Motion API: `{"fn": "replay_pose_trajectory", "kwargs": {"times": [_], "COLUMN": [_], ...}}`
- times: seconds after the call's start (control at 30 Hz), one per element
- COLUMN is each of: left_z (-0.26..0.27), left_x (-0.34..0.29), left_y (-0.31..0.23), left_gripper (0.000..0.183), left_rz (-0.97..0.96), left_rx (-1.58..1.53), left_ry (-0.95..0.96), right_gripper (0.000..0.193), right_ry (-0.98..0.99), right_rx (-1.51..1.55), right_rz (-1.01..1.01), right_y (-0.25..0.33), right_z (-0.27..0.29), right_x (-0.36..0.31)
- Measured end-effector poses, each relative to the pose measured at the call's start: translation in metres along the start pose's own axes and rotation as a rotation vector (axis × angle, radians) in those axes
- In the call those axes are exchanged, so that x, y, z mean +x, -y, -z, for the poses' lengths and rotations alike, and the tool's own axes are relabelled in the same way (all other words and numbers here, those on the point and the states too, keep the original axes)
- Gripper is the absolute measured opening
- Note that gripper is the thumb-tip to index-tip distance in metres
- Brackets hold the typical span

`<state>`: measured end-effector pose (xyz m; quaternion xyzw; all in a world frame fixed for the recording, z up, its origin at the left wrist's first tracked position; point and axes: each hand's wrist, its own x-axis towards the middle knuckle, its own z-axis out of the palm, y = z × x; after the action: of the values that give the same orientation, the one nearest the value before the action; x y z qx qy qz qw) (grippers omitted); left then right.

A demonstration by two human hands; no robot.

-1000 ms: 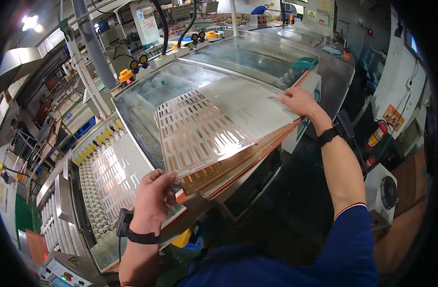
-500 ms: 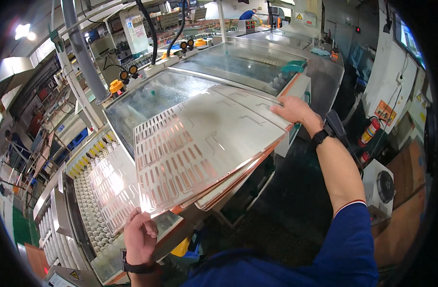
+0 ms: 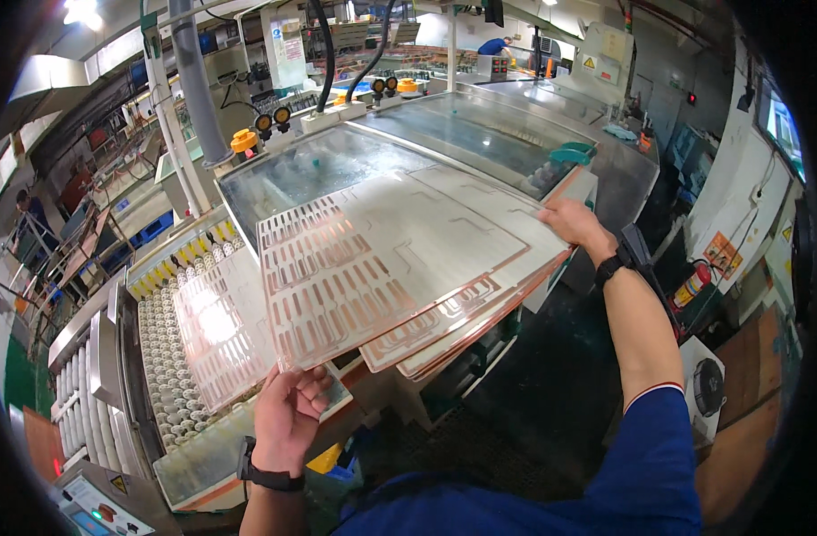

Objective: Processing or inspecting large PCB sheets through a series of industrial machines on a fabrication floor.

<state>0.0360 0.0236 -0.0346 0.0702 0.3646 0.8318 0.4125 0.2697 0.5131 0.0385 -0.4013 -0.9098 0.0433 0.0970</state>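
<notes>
A large flat circuit-board panel, pale with rows of coppery slots along its left side, lies across the top of a glass-lidded machine. My left hand pinches its near-left corner between thumb and fingers. At the far-right edge my right hand is closed on the panel rim, the fingers hidden below; whether it also grips lower sheets I cannot tell. Beneath the top panel several similar panels fan out toward me, their patterned edges showing. A further panel lies flat on the white roller conveyor to the left.
The machine's glass lids extend behind the panels, with gauges and an orange-yellow knob beside them. A control box sits at lower left. A fire extinguisher and a white fan unit stand at right.
The view has shifted, moving the scene rightward. The top panel's near edge now sits farther back from the lower panels, exposing more of their patterned surface. Both hands keep hold of it.
</notes>
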Motion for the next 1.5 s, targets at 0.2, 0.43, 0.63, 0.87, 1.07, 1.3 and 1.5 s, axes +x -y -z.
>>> {"fn": "replay_pose_trajectory", "kwargs": {"times": [0.2, 0.43, 0.63, 0.87, 1.07, 1.3, 1.5], "left_z": [-0.026, -0.032, -0.044, -0.044, -0.035, -0.010, 0.005], "left_x": [-0.003, 0.019, 0.014, 0.014, 0.012, 0.025, 0.029], "left_y": [0.026, 0.060, 0.066, 0.076, 0.051, 0.023, 0.018], "left_gripper": [0.022, 0.027, 0.030, 0.027, 0.034, 0.029, 0.020], "left_rz": [0.122, 0.269, 0.427, 0.372, 0.307, -0.047, -0.137], "left_rx": [-0.051, -0.082, -0.071, -0.028, -0.108, -0.257, -0.021], "left_ry": [0.039, 0.214, 0.277, 0.339, 0.119, -0.053, -0.052], "right_gripper": [0.046, 0.048, 0.048, 0.049, 0.049, 0.047, 0.045], "right_ry": [0.005, 0.013, 0.066, 0.002, 0.001, -0.051, -0.070], "right_rx": [0.059, 0.076, 0.021, -0.022, 0.012, -0.005, -0.002], "right_rz": [-0.056, -0.006, -0.016, -0.128, -0.216, -0.238, -0.185], "right_y": [-0.001, -0.013, -0.005, 0.002, 0.018, 0.027, 0.024], "right_z": [0.004, -0.001, -0.002, -0.013, -0.005, -0.001, -0.003], "right_x": [0.001, 0.009, 0.017, 0.012, 0.001, -0.007, -0.007]}}
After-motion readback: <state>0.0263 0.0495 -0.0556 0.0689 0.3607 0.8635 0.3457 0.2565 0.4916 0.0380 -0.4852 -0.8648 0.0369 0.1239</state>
